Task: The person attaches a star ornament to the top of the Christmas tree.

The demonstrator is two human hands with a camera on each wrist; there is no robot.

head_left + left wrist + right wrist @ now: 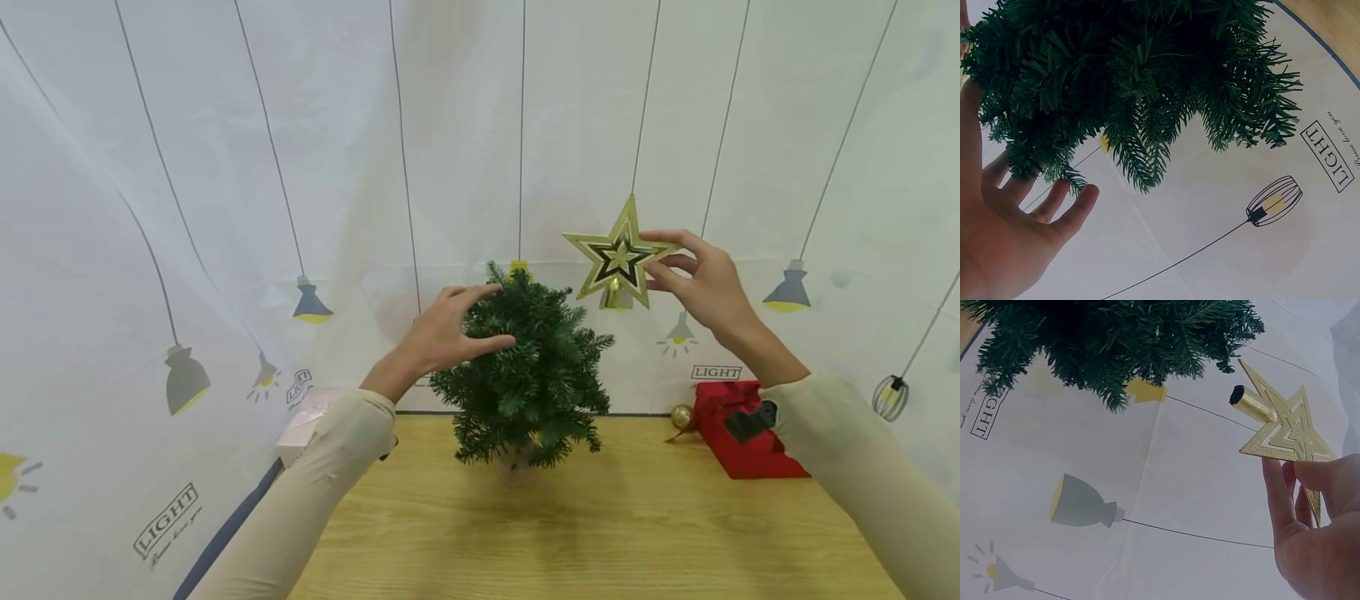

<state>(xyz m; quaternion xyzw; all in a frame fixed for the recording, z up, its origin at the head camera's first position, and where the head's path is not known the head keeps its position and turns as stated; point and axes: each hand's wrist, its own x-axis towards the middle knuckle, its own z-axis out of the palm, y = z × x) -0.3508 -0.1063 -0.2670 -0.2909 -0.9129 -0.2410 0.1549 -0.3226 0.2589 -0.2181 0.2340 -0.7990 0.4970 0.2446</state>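
A small green artificial Christmas tree (528, 367) stands on the wooden table. My left hand (442, 333) is at the upper left of its branches, thumb and fingers spread apart; in the left wrist view the fingers (1075, 212) reach in among the lower needles. My right hand (708, 287) pinches a gold star tree topper (618, 257) by one point, up and to the right of the treetop. The right wrist view shows the star's hollow gold tube (1254, 404), dark inside at its end, apart from the branches.
A red box (738, 450) sits at the table's back right, partly behind my right sleeve, with a gold ball ornament (682, 417) beside it. A pale box (300, 429) is at the left behind my left forearm. A white curtain (465, 125) printed with lamps hangs behind.
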